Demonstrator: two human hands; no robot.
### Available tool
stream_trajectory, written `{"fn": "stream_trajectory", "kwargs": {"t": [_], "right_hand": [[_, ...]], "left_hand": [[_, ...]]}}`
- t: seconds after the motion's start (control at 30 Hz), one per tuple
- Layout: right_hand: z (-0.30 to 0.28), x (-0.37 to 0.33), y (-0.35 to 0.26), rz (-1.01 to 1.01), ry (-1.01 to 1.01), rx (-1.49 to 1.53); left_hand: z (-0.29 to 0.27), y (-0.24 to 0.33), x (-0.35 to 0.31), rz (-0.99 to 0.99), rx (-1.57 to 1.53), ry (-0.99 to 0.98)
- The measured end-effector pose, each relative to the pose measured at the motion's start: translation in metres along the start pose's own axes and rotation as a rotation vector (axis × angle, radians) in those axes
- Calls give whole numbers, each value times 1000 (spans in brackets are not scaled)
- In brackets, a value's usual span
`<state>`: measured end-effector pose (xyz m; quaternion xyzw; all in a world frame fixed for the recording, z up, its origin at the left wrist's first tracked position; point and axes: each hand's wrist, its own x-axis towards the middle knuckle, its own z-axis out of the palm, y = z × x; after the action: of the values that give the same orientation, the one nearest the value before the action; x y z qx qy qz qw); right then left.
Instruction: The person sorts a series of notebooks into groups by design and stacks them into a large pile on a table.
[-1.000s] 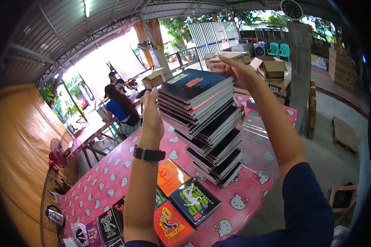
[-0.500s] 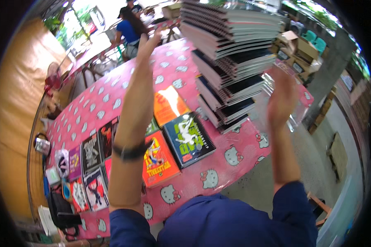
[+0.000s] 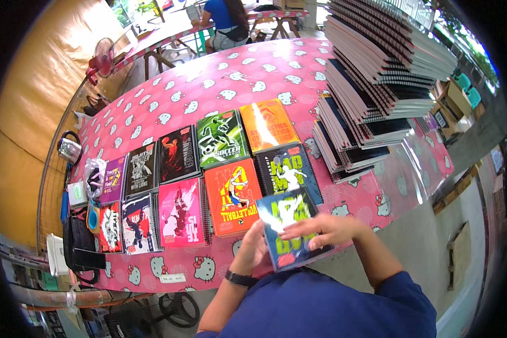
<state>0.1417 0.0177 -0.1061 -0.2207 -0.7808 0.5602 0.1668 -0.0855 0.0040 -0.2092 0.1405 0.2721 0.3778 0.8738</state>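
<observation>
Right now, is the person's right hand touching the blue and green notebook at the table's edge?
Touching. The head view shows the right hand lying flat across the cover of the blue and green notebook, fingers spread on it, with no gap.

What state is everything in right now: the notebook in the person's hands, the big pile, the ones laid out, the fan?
Blue-green notebook: closed, held over the table's near edge.
Left hand: gripping its left edge.
Right hand: flat on its cover.
Tall notebook stack: standing on the table, leaning unevenly.
Laid-out notebooks: closed, flat, in two rows.
Red fan: upright; running or not, cannot tell.
</observation>
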Motion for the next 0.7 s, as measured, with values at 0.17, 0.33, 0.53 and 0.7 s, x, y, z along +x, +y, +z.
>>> {"fn": "stream_trajectory", "kwargs": {"t": [0.17, 0.33, 0.53, 0.7], "right_hand": [[-89, 137, 100, 360, 806, -1102], [-96, 194, 174, 743, 585, -1182], [-103, 145, 99, 179, 1240, -583], [64, 128, -36, -51, 460, -497]], "left_hand": [[-4, -20, -20, 300, 431, 215], [-41, 1, -124, 622, 206, 474], [-91, -7, -205, 639, -3, 487], [-120, -2, -226, 617, 7, 427]]}}
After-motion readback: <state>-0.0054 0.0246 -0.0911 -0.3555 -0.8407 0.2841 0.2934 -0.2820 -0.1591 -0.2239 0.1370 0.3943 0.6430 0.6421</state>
